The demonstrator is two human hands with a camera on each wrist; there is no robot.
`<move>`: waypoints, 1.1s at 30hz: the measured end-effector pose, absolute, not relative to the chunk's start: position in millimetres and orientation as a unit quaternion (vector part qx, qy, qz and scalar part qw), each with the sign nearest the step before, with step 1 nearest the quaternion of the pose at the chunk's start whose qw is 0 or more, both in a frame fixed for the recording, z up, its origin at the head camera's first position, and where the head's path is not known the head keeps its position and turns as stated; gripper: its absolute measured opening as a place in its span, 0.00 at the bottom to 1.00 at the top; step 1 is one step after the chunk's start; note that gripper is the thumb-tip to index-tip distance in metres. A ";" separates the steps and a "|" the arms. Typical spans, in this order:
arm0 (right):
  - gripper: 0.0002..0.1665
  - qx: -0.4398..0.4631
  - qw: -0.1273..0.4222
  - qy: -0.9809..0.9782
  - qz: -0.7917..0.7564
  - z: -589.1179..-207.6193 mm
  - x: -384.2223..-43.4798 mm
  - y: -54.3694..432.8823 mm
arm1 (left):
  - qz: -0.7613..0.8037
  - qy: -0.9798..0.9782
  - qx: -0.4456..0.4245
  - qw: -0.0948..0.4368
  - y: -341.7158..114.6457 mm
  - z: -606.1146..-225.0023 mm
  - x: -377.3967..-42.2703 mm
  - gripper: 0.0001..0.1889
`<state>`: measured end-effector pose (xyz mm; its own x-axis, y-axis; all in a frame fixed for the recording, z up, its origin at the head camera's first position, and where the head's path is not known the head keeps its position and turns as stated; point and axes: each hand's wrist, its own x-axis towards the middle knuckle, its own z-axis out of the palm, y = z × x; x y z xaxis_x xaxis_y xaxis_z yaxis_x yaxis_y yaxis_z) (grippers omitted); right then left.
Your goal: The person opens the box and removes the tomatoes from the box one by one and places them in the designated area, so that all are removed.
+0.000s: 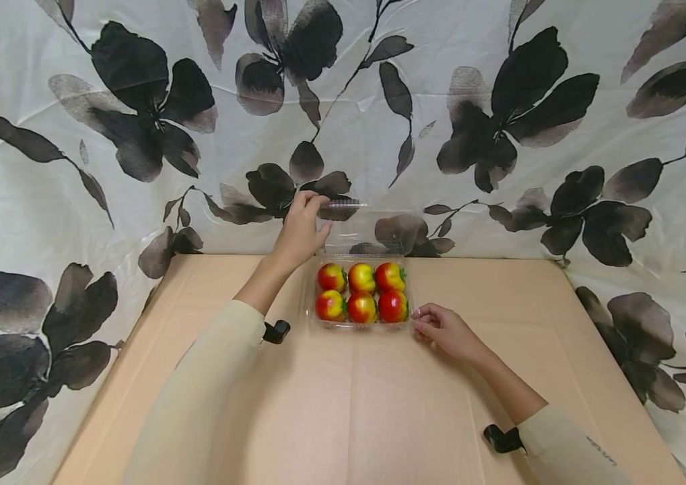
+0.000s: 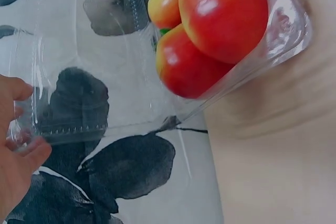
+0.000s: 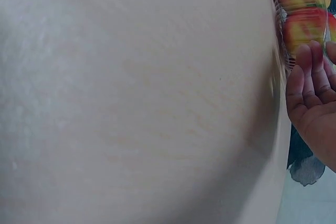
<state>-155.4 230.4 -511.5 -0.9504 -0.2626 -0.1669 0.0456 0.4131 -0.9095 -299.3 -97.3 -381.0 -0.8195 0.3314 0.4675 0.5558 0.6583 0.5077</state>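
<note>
Head view: my left hand point(image 1: 303, 230) pinches the lid point(image 1: 373, 231), my right hand point(image 1: 446, 330) the plastic clamshell point(image 1: 362, 326) by one corner; likely flimsy, best held edgewise.

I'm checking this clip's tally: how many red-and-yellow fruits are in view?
6 fruits, all in the clear box: far row left, middle, right; near row left, middle, right. None seems hidden.

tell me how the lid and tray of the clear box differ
The lid is swung up and open; the tray sits flat on the table. The lid is empty; the tray holds six fruits. The left hand grips the lid's edge, not the tray. Both are clear plastic.
</note>
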 end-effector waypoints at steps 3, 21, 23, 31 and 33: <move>0.14 -0.064 0.143 0.831 -0.533 -511.1 -155.3 230.8 | -0.342 -0.899 -0.234 0.140 -97.8 -380.7 -302.7 0.29; 0.13 -0.075 0.136 0.842 -0.516 -507.9 -153.8 230.0 | -0.339 -0.918 -0.199 0.050 -95.8 -379.7 -309.5 0.46; 0.13 -0.075 0.135 0.844 -0.513 -507.5 -153.8 230.0 | -0.339 -0.918 -0.200 0.050 -96.2 -380.1 -308.1 0.45; 0.14 -0.062 0.122 0.865 -0.482 -507.2 -153.2 231.2 | -0.339 -0.917 -0.204 0.056 -99.4 -378.8 -303.1 0.43; 0.13 -0.060 0.114 0.872 -0.472 -506.4 -152.6 232.1 | -0.338 -0.917 -0.205 0.058 -100.7 -377.5 -300.7 0.43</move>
